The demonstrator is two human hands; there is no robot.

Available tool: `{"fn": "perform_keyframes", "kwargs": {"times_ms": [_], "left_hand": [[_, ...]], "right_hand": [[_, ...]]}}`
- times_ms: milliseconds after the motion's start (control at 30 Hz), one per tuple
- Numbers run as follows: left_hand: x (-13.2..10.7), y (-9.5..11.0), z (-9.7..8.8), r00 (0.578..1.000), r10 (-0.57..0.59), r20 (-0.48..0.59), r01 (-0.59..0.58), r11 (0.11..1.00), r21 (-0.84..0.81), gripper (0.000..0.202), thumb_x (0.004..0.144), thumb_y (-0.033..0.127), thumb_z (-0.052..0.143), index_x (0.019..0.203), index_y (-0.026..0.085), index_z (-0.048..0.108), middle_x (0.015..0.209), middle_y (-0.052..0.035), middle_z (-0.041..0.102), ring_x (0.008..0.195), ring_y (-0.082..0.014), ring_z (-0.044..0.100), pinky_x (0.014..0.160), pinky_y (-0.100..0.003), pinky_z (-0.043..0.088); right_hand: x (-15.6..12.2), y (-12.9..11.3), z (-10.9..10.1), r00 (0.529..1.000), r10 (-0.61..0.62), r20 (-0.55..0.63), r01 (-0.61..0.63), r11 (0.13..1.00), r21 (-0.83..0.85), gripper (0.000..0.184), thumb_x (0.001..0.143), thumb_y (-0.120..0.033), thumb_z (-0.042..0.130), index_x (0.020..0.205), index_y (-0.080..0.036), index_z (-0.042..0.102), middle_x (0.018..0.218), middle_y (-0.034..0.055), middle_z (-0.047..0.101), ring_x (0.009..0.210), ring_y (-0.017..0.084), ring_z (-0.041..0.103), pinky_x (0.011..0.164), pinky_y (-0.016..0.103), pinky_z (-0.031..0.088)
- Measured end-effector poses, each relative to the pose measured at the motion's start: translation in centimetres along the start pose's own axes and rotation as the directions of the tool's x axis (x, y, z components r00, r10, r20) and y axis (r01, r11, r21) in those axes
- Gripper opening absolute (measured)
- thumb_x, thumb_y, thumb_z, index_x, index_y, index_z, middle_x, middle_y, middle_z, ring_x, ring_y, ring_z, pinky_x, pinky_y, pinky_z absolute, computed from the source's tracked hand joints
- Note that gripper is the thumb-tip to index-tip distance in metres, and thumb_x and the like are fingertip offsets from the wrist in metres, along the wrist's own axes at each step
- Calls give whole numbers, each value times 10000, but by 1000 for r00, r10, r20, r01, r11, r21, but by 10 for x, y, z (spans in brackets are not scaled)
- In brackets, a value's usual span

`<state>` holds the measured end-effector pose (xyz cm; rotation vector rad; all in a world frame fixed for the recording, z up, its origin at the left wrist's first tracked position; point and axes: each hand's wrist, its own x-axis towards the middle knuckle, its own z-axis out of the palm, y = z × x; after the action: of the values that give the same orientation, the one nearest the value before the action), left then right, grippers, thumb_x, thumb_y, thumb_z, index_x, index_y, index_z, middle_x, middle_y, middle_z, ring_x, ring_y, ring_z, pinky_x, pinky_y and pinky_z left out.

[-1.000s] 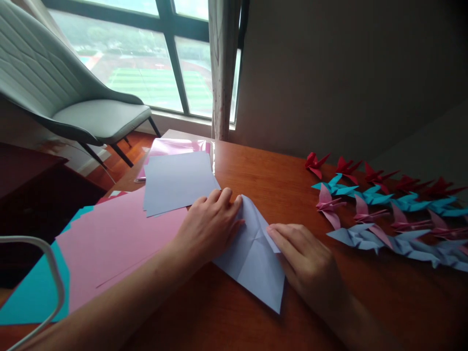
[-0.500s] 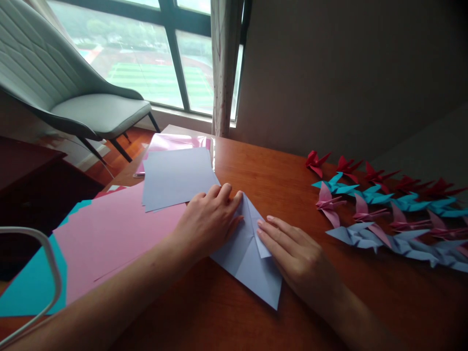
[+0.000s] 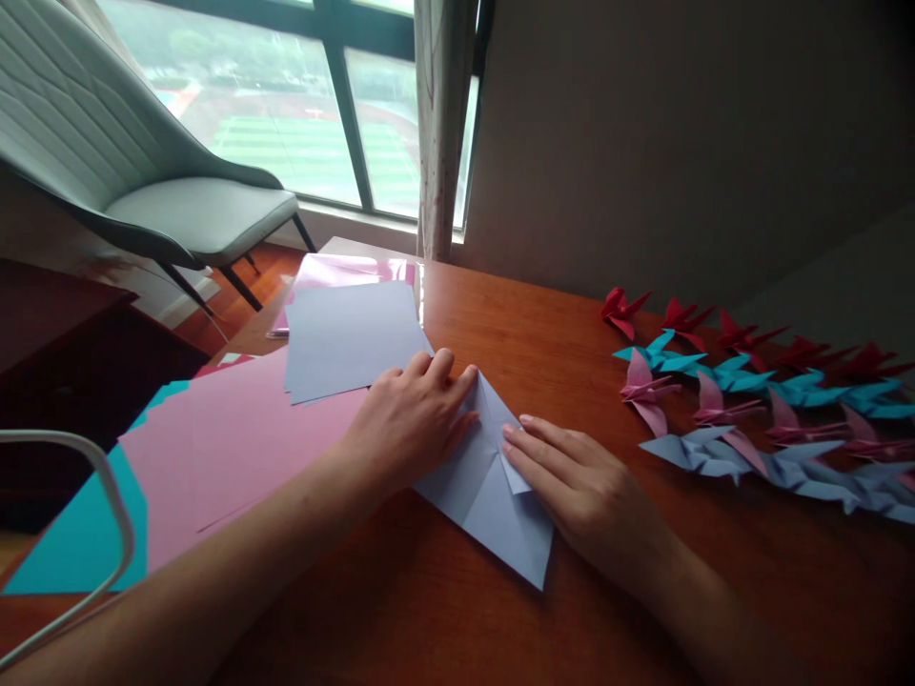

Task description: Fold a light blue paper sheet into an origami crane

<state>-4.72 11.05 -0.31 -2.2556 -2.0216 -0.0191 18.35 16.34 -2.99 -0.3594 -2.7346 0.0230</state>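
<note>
We have the blue sheet (image 3: pixel 493 500) on the table (image 3: pixel 500 295), under both grips, its narrow corner pointing away from us. Our left grip (image 3: pixel 411 414) bears down on its left side, presumably to stop it sliding, while our right grip (image 3: pixel 586 481) lies over the flap (image 3: pixel 513 476), probably to flatten the fold. The blue stack (image 3: pixel 354 333) and pink paper (image 3: pixel 250 433) lie beyond and left of the left grip, likely for easy reach; the birds (image 3: pixel 647 386) sit in rows right of the right grip, perhaps for working room. The left grip's thumb and forefinger stand apart, pinching nothing; the right grip's fingers stretch flat across the flap, unclamped.
</note>
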Motion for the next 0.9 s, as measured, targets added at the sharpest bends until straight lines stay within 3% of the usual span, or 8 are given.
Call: {"fn": "perform_keyframes", "kwargs": {"times_ms": [900], "left_hand": [[1, -3, 3, 999, 13, 31, -13, 1000, -10, 370, 990, 436, 397, 1289, 246, 504, 1132, -112, 529, 948, -257, 535, 678, -338, 483]], "right_hand": [[1, 1, 0, 1000, 29, 9, -29, 998, 60, 331, 979, -110, 451, 1237, -128, 657, 1324, 72, 655, 1199, 279, 596, 960, 441, 529]]}}
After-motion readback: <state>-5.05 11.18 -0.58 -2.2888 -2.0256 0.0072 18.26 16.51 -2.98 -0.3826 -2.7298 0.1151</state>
